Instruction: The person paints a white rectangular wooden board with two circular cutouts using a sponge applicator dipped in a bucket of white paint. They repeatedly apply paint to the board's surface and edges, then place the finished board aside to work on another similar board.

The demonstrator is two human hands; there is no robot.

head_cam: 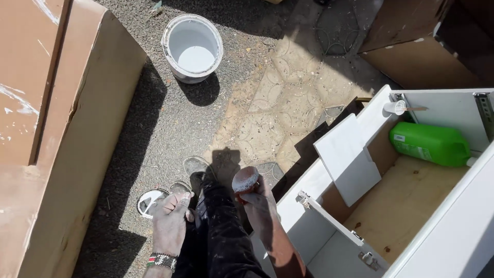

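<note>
Roller (pixel 246 178) being clamped in right hand (pixel 260 203) fingers beside cabinet (pixel 329 180); left hand (pixel 170 221), fingers together, resting on knee. Risking dripping onto trousers (pixel 218 231), or smearing cabinet edge.

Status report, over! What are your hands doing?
Right hand grips a small paint roller. Left hand empty, near round lid. Bucket ahead, nothing between.

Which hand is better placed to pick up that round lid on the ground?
Left, probably. The left hand already rests at the round lid on the gravel, while the right hand is closed around a sanding pad, away from the lid.
</note>
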